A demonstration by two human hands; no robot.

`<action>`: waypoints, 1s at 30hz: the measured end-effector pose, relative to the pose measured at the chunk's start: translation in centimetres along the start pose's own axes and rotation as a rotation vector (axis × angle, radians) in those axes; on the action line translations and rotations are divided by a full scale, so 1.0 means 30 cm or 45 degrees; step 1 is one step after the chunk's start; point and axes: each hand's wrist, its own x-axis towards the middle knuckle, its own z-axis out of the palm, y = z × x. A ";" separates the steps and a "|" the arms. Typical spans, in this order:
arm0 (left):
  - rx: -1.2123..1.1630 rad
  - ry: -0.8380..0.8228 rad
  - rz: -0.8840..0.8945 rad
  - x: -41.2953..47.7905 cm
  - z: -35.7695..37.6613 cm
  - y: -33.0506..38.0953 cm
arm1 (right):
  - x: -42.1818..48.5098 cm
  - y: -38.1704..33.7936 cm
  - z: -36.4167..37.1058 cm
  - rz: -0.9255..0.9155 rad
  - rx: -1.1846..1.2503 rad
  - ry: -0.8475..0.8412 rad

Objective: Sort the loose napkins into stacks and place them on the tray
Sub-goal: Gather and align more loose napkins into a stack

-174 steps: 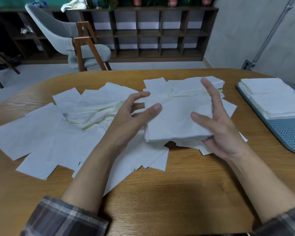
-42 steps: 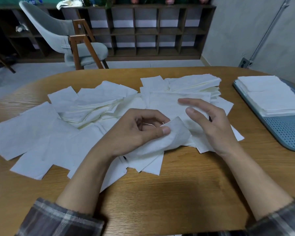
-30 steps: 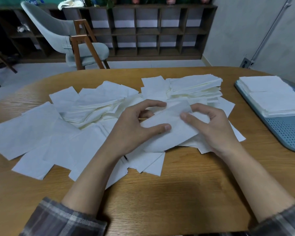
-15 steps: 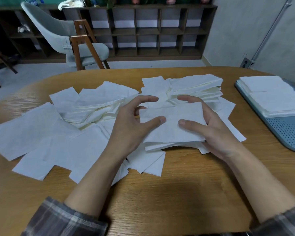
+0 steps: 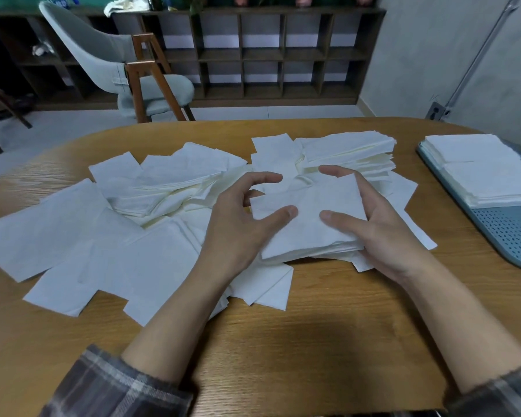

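Both hands held a small stack of napkins above the loose pile.

The left hand (image 5: 238,224) gripped the left edge of the small stack (image 5: 310,227), thumb on top and fingers curled behind it. The right hand (image 5: 385,236) gripped the right edge, thumb laid across the top sheet and index finger hooked over the far corner. The stack sat just above the loose napkins (image 5: 103,236), which were spread over the left and middle of the wooden surface (image 5: 283,341). A thicker, uneven heap (image 5: 349,152) lay just behind the hands. At the right edge of the surface lay the blue-grey tray (image 5: 518,236), with neat stacks of napkins (image 5: 487,173) covering its far part and the perforated near part bare. Plaid sleeves (image 5: 115,386) showed at the bottom.
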 end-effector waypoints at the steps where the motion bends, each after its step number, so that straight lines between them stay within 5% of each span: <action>1: 0.021 0.014 0.001 0.002 -0.001 -0.006 | 0.001 -0.003 0.001 -0.008 -0.018 0.021; 4: 0.121 0.044 -0.021 0.003 -0.004 -0.002 | 0.003 -0.006 -0.004 -0.069 0.059 0.050; 7: -0.172 -0.101 -0.183 0.002 -0.010 0.028 | 0.001 -0.009 -0.007 -0.126 0.327 0.034; 10: -0.280 -0.173 -0.239 -0.002 -0.017 0.044 | 0.005 -0.001 -0.005 -0.172 0.090 0.065; 13: -0.077 -0.100 -0.108 -0.001 -0.016 0.025 | 0.011 0.008 -0.009 -0.159 -0.153 0.078; 18: 0.014 -0.105 0.007 0.004 -0.021 0.006 | 0.007 0.012 -0.018 -0.152 -0.037 -0.049; 24: 0.403 -0.105 0.041 0.022 -0.010 -0.041 | 0.017 0.032 -0.030 -0.195 -0.342 0.255; 30: 0.890 -0.397 0.110 -0.003 0.019 -0.062 | 0.026 0.050 -0.032 -0.213 -0.449 0.328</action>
